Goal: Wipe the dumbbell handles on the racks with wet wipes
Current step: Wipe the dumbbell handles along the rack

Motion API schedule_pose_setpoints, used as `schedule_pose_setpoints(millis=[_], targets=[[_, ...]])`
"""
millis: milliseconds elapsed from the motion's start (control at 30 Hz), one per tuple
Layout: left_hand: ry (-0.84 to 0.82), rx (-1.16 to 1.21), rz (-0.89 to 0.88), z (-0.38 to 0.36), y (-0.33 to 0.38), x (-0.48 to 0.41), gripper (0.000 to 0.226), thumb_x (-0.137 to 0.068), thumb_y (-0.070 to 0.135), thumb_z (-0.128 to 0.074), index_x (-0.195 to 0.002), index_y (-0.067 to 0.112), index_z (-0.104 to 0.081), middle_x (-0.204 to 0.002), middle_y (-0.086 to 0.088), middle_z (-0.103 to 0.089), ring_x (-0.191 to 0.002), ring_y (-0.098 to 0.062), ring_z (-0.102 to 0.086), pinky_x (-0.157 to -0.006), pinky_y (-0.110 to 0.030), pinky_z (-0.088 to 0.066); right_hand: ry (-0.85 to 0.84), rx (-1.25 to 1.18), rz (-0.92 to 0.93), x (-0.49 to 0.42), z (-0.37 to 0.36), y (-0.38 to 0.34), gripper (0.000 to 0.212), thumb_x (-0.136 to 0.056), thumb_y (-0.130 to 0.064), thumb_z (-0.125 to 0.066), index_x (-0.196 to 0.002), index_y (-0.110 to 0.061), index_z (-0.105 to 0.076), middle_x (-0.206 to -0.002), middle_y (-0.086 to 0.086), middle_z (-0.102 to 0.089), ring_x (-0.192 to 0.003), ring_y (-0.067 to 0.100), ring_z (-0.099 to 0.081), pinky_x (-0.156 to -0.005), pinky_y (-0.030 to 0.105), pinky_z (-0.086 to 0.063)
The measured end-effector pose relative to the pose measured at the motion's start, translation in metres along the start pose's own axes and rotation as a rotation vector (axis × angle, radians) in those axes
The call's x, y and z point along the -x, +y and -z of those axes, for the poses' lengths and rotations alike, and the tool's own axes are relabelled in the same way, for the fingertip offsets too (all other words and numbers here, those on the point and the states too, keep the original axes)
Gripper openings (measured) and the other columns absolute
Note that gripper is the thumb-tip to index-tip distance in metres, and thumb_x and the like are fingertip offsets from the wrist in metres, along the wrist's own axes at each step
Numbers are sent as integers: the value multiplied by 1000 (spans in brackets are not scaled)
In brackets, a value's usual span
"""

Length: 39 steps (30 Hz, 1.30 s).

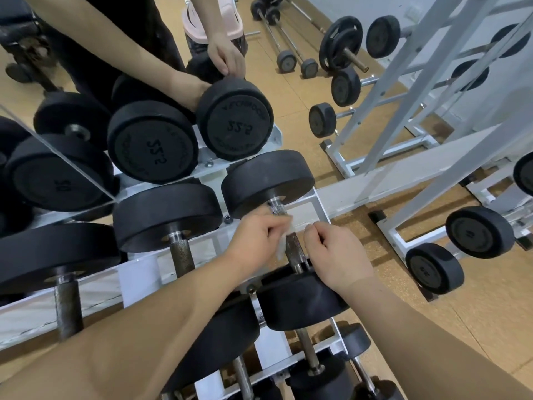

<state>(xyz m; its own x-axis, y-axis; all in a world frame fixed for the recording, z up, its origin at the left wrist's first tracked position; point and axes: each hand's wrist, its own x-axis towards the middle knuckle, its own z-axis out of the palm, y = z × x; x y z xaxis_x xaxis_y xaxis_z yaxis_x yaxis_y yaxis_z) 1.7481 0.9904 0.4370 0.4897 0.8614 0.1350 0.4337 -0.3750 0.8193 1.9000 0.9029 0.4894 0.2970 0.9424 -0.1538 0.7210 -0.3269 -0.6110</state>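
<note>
head view: my left hand (253, 241) pinches the wet wipe (282, 249) on the dumbbell handle (295, 248); right hand (337, 255) curls beside it, grip unclear

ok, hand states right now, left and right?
Left hand: pinches the wet wipe against the dumbbell handle.
Right hand: fingers curled beside the handle; whether it holds anything cannot be told.

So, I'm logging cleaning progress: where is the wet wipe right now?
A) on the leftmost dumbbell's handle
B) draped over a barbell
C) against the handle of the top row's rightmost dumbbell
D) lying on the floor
C: the left hand holds the white wipe against the knurled handle of that dumbbell.
</note>
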Motion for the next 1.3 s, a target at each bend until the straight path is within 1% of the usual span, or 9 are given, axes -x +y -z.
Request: schedule_pose_setpoints(millis=[100,333,467,567,667,867,967,1167,1300], targets=[[152,18,65,-9,3,-5,17,-94,3,-70,-104,10,-81,-81,10,-57,-81,7,-57,-84,-14,-45,0,-4,9,-1,-1,1,45,-103,-37,-40,-60,-21,-42,-56,-2,-46,-61,22,-48,-55,36,-36],[-227,-93,-108,-5,16,15,21,-94,8,-58,-103,3,-77,-89,-2,-55,-83,-6,-55,-75,-17,-44,-12,-7,-5,-2,-2,2,44,-103,-37,-40,-62,-22,-45,-60,-2,-49,-65,23,-51,-58,36,-37],[-107,-280,-201,2,10,0,25,-90,-2,-61,-110,6,-72,-120,-5,-60,-118,-24,-56,-100,-31,-47,-17,1,-17,-1,-1,-1,45,-103,-38,-38,-64,-19,-48,-60,-1,-51,-63,21,-51,-56,36,-37],[-261,-428,-279,5,5,5,31,-88,4,-58,-115,14,-71,-124,-5,-53,-110,-26,-48,-81,-43,-54,-23,14,-21,-2,0,0,44,-103,-39,-38,-65,-21,-48,-61,-1,-52,-65,20,-52,-57,34,-34],[-248,-508,-289,12,7,6,36,-97,25,-44,-123,25,-70,-110,-5,-45,-98,-22,-44,-65,-34,-46,-18,17,-23,-1,0,1,44,-104,-40,-38,-66,-20,-51,-61,-1,-53,-64,19,-53,-56,34,-35],[-109,-399,-136,1,3,-8,23,-94,12,-64,-113,18,-75,-95,-7,-55,-82,-32,-58,-70,-37,-53,-23,-7,-29,-1,-1,1,45,-104,-38,-38,-65,-20,-48,-60,-2,-51,-63,21,-51,-56,34,-36],[-199,-314,-217,-9,4,-2,9,-89,11,-65,-89,14,-73,-86,4,-40,-82,-19,-41,-69,-29,-40,-34,16,-35,-2,1,0,43,-104,-39,-37,-68,-21,-52,-64,-2,-55,-67,20,-54,-57,34,-37],[-536,-311,-302,-3,2,11,36,-88,22,-45,-108,19,-75,-95,-4,-54,-87,-24,-56,-74,-40,-52,-1,20,-57,-1,2,-1,42,-105,-37,-37,-67,-22,-48,-65,-2,-54,-71,23,-53,-61,36,-38],[-201,-140,-165,-2,-2,5,25,-99,25,-52,-116,22,-70,-94,0,-58,-86,-20,-60,-78,-30,-51,11,19,-42,0,0,-1,43,-106,-39,-36,-72,-19,-52,-66,0,-56,-69,23,-55,-61,39,-45]])
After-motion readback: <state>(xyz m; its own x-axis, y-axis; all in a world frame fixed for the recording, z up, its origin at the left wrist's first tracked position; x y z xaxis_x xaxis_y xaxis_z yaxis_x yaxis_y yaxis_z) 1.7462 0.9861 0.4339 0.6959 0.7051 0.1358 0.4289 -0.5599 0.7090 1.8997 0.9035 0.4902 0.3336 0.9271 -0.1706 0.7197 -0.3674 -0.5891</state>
